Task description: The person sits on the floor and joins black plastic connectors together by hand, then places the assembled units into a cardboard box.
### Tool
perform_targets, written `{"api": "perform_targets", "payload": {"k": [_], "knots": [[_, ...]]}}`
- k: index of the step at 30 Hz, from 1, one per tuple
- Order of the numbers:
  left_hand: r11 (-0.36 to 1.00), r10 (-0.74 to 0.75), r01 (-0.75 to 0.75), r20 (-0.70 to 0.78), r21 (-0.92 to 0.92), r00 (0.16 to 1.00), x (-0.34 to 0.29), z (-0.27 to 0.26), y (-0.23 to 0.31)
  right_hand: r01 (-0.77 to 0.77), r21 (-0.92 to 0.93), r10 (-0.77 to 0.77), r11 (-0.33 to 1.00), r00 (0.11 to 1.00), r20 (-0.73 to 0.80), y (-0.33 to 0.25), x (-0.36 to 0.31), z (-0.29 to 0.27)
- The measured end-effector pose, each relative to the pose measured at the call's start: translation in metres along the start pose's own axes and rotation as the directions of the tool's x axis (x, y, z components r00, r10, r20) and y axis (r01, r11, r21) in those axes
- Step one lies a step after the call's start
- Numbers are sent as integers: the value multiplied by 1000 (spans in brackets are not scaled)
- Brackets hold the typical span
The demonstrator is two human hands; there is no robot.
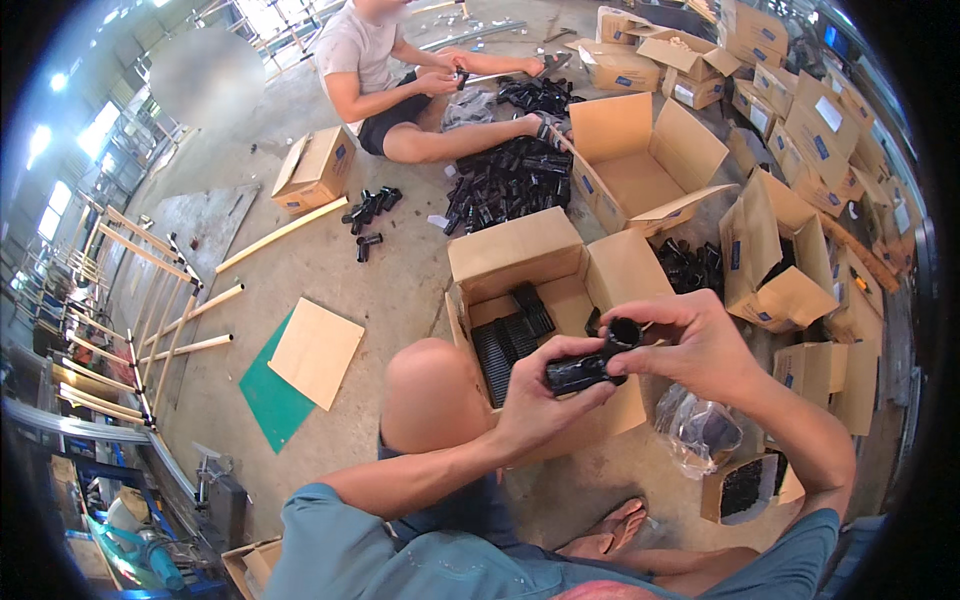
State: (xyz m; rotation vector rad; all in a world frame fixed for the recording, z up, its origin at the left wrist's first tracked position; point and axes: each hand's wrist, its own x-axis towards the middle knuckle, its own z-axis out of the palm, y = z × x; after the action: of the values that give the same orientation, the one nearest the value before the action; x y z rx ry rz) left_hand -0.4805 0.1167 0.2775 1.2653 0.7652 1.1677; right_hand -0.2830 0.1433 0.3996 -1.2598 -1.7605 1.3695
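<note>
In front of my knees, both hands share a black tubular pipe connector (580,373). My left hand (532,402) is wrapped around its lying tube, thumb along the near side. The fingers and thumb of my right hand (700,345) pinch the upright, round-mouthed part. Whether this is one piece or two pressed together, I cannot tell. Just beyond my hands stands an open cardboard box (515,250). Inside it, ribbed black parts (497,350) lie in rows at the left. The hands hide part of the box's near right side.
Across the floor a seated person (362,75) handles a black piece beside a heap of black connectors (520,180). Another open box (640,165) stands right of the heap. A clear plastic bag (697,430) lies near my right forearm. A wooden board (318,350) overlaps a green sheet (270,395) at left.
</note>
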Motion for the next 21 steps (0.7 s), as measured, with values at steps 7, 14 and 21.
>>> {"api": "perform_targets", "payload": {"k": [7,14,21], "knots": [[987,-40,47,-47,151,998,-18,10,-8,78,75,-88,994,985,151,47,-6,-7],[939,6,70,-220,336,976,-45,33,-35,208,108,-227,972,949,218,78,2,-10],[924,-116,227,-342,307,933,-87,44,-57,230,61,-236,971,897,374,98,0,1]]}}
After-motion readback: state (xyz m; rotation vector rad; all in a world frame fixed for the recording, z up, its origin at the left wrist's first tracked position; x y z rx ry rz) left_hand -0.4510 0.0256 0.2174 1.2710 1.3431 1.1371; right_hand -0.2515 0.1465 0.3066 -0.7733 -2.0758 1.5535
